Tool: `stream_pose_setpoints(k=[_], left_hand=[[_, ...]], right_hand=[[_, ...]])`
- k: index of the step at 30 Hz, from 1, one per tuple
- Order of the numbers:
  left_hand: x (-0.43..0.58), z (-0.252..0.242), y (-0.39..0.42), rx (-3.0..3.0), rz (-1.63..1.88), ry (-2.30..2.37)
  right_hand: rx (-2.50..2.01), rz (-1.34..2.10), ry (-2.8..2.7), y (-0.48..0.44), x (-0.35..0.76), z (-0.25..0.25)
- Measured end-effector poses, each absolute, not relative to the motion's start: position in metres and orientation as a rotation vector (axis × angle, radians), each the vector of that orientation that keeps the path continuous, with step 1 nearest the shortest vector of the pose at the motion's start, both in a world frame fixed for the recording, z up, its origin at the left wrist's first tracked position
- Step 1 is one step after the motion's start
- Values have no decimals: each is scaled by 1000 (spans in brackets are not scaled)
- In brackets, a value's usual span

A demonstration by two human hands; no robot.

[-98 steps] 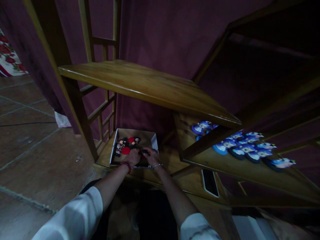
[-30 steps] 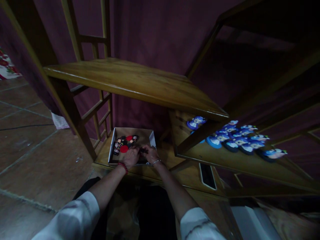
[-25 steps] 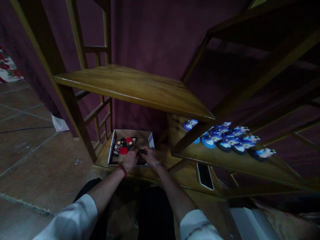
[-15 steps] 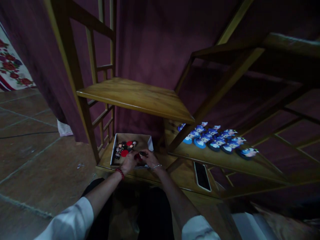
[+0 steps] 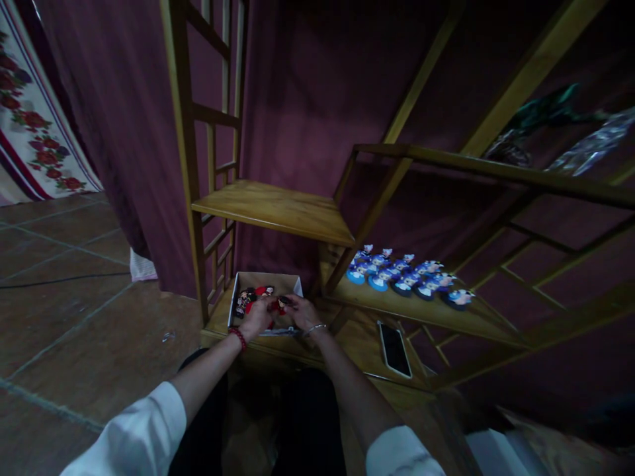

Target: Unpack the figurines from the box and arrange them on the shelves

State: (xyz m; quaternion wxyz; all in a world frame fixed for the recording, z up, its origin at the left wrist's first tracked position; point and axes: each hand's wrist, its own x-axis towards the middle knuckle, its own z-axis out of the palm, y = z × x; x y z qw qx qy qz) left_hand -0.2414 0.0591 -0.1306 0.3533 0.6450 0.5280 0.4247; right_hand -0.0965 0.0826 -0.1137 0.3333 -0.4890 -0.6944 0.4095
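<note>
On the lowest shelf (image 5: 357, 344) of the wooden rack (image 5: 270, 210) sits an open box (image 5: 266, 281), with a row of blue figures (image 5: 404, 277) on the shelf to its right and a phone (image 5: 394, 349) lying flat nearer you. Both your hands are in the box. Your left hand (image 5: 256, 318) curls over its near part beside the red and black pieces (image 5: 248, 297); whether it grips one I cannot tell. Your right hand (image 5: 303, 312) pinches a small piece (image 5: 282, 303) at its fingertips, just above the box floor. I judge it light, flat and fairly stiff, so hold it by its rim with thumb and forefinger. It is too small and dim to tell its facing or long axis.
</note>
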Motion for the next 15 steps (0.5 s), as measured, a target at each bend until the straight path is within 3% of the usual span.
stream_pose_setpoints(k=[15], left_hand=[[-256, -84, 28, 1652, 1110, 1264]], right_hand=[[-1134, 1045, -1850, 53, -107, -63]])
